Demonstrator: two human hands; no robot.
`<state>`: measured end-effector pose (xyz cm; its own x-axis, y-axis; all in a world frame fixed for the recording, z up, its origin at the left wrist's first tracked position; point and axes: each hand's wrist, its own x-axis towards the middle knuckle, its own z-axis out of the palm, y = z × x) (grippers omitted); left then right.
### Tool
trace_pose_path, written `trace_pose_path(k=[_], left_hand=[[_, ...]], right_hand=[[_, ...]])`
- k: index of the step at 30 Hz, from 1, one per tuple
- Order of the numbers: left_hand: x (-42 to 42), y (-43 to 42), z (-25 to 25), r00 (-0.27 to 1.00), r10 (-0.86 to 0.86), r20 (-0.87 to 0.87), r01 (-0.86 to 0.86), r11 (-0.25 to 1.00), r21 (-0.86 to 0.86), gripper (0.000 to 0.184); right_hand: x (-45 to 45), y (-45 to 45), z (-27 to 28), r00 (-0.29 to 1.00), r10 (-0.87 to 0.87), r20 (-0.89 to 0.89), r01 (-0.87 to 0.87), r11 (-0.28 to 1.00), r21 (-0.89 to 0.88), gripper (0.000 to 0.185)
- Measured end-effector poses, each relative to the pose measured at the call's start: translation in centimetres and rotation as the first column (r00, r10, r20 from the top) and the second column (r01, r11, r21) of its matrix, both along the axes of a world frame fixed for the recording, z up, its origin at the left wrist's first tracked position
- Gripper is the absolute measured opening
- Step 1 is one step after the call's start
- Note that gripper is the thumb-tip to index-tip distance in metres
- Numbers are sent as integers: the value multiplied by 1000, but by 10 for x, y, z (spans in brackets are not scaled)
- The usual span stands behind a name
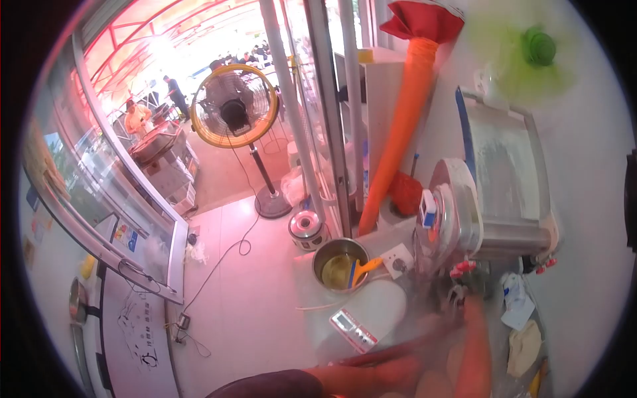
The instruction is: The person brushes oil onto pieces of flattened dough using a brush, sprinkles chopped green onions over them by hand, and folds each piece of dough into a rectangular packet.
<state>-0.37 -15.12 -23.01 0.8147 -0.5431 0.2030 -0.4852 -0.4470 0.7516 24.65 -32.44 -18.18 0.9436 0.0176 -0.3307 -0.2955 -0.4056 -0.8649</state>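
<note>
My right forearm (473, 348) reaches up toward a stainless-steel machine (514, 232) with red knobs (462, 268). Just below those knobs is my right hand (458, 296), its fingers too small and blurred to read. From a dark sleeve (265, 385) my left forearm (358, 378) stretches rightward; my left hand (413, 367) is smeared, and any object in it is hidden. Left of the hands lies a digital scale (353, 330) with a pale round plate (381, 302). A metal pot (317, 278) holds yellowish liquid, and an orange-handled brush (367, 267) rests in it.
A yellow-rimmed floor fan (234, 106) stands by the open doorway, its cord (222, 255) trailing over the floor. A steel canister (307, 229) sits beyond the pot. Crumpled cloth (525, 348) lies at right. A green fan (538, 46) spins above. Outside, a person in orange (137, 119) stands.
</note>
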Motion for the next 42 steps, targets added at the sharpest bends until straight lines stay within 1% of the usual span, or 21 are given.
trace_pose_path(k=[2,4,5,7,8,9,10,11,12,15,16,18,21,24,27,30,33,36,39,40,42], left_hand=[[-2,-3,-1,998,16,-68,-19,999,-40,57],[-6,-7,-10,935,52,-352,-102,987,-126,57],[-11,-4,-15,850,50,-525,-158,974,-163,57],[-14,2,-20,737,86,-671,-218,969,-114,57],[-19,5,-20,738,100,-667,-185,981,-58,57],[-13,8,-5,939,91,-331,-69,994,80,57],[-6,4,4,997,-3,82,-11,985,172,57],[-6,1,14,998,-9,68,-10,962,274,55],[-7,2,9,978,-48,201,14,986,167,53],[-4,-9,21,977,-96,190,54,975,214,50],[-7,-12,28,978,-94,188,50,973,227,49],[-7,-15,28,976,-94,199,41,965,260,48],[-7,-17,28,978,-90,187,30,953,302,49],[-6,-15,19,983,-64,171,5,947,321,48],[-7,-13,15,985,-52,163,-6,943,333,46],[-7,-11,14,979,-74,190,4,938,345,46],[-7,-9,8,978,-75,194,-2,929,369,46],[-7,-12,13,981,-62,182,-13,924,381,46],[-7,-16,21,983,-50,177,-20,927,373,47],[-6,-16,22,983,-50,179,-18,932,361,47],[-7,-18,26,983,-42,178,-22,939,343,47]], right_hand=[[-30,1,42,972,-196,-131,221,950,222,34],[-66,5,91,892,-372,-258,444,827,344,34],[-81,-17,83,946,-231,-227,318,799,511,31],[-124,-31,101,942,-276,-193,334,706,625,19],[-148,-45,101,926,-316,-206,374,695,614,20],[-170,-68,85,966,-232,-116,249,705,664,21],[-197,-75,88,927,-345,-145,357,700,618,23],[-223,-91,81,890,-400,-217,447,675,588,23],[-247,-109,58,864,-467,-191,486,670,561,26],[-320,-161,42,665,-723,-184,736,596,321,28],[-343,-176,55,610,-779,-147,793,598,117,30],[-381,-214,35,492,-867,-78,870,489,64,30],[-411,-255,17,552,-774,312,816,424,-393,30],[-416,-270,10,638,-699,323,712,375,-594,29],[-429,-267,3,670,-678,302,664,365,-652,29],[-443,-259,9,632,-715,300,708,375,-598,27],[-457,-261,-3,579,-682,447,795,350,-496,18],[-439,-246,23,489,-777,396,871,408,-274,12],[-393,-217,25,596,-587,548,774,601,-199,11],[-373,-202,30,645,-559,521,715,682,-153,9],[-333,-181,23,706,-357,611,581,786,-212,9]])
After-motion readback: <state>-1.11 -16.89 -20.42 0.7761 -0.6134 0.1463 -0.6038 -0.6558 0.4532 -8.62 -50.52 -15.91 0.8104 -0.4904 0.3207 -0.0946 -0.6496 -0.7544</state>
